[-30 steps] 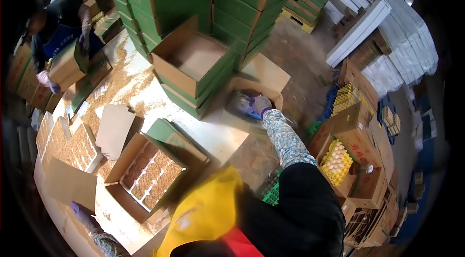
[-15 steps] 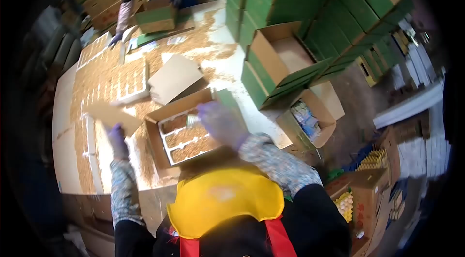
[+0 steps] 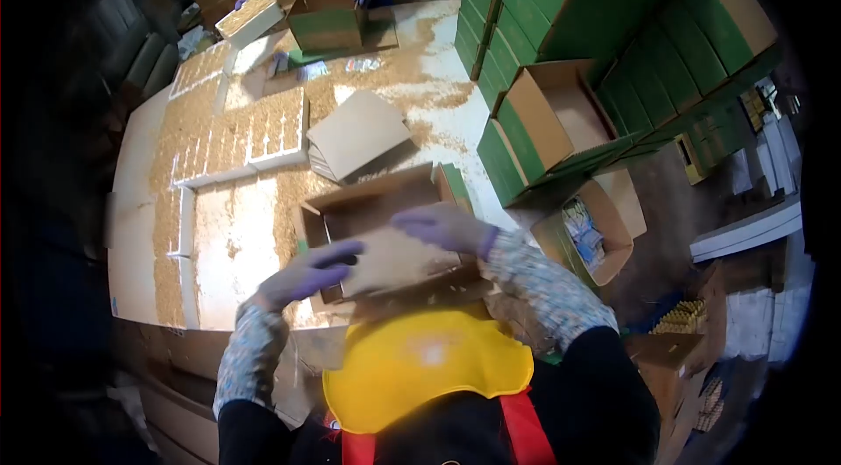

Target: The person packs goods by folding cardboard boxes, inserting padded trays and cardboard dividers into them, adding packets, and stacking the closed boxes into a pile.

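Note:
A cardboard box (image 3: 335, 202) stands in front of me with its top open. In its near part lies a brown cardboard sheet (image 3: 396, 265), covering what is underneath. My left hand (image 3: 307, 276), in a purple-tinted glove, is over the box's left side, fingers stretched out and thumb apart, close to the sheet's edge. From the right, my right hand (image 3: 445, 228) reaches over the sheet with its fingers extended flat. Neither hand is wrapped round anything, and I cannot tell whether they touch the sheet.
A stack of cardboard sheets (image 3: 359, 134) lies beyond the box. White foam trays (image 3: 279, 157) filled with wood shavings are at left. Green boxes (image 3: 561, 23) stand piled at right, near an open box of packets (image 3: 582, 228). Across the table a co-worker holds a white tray (image 3: 251, 20).
The sheet in my left hand has gone from left of the box into it, over the tray compartments. My right hand has let go of a small pale item. The co-worker has lifted a tray.

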### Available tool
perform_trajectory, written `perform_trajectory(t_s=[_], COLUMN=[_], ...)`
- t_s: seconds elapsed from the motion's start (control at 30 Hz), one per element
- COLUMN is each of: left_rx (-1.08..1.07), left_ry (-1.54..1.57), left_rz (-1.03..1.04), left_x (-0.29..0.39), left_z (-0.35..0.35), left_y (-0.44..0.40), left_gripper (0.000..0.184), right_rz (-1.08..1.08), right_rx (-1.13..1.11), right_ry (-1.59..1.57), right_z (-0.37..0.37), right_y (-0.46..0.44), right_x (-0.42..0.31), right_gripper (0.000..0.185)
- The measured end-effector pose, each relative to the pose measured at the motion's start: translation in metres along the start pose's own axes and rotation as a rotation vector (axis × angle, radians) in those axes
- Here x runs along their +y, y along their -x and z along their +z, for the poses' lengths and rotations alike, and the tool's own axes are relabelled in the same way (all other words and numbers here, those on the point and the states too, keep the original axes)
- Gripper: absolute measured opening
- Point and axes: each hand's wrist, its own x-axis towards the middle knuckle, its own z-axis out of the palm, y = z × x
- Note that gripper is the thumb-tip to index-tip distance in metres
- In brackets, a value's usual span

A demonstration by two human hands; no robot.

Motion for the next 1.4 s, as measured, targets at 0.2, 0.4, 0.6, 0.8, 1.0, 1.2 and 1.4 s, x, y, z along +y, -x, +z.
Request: perform_trajectory(t_s=[0.2, 0.4, 0.6, 0.8, 1.0, 1.2, 1.4], left_rx=[0.292, 0.298, 0.357, 0.208, 0.198, -0.100, -0.205], left_ry=[0.401, 0.662, 0.830, 0.910, -0.341, 0.196, -1.309], left_rz=[-0.236, 0.052, 0.113, 0.355, 0.276, -0.176, -0.417], left_x=[-0.120, -0.150, 0.068, 0.151, 0.184, 0.165, -0.094], left_z=[-0.031, 0.007, 0.086, 0.141, 0.167, 0.133, 0.020], left_y=[-0.031, -0.062, -0.094, -0.221, -0.318, -0.314, -0.095], left_gripper=[0.081, 0.049, 0.064, 0.062, 0.057, 0.073, 0.107], right_rz=[-0.042, 0.173, -0.474, -0.190, 0.018, 0.217, -0.118], right_rx=[0.172, 0.527, 1.352, 1.351, 1.387, 1.695, 1.037], right_ry=[-0.828, -0.272, -1.070, -0.209, -0.347, -0.099, 0.025], right_z=[0.040, 0.066, -0.139, -0.240, -0.226, -0.207, -0.019], right_y=[0.022, 0.037, 0.194, 0.194, 0.181, 0.190, 0.149], right_x=[0.159, 0.173, 0.111, 0.327, 0.329, 0.302, 0.183], right_gripper=[0.083, 0.092, 0.041, 0.039, 0.035, 0.026, 0.050])
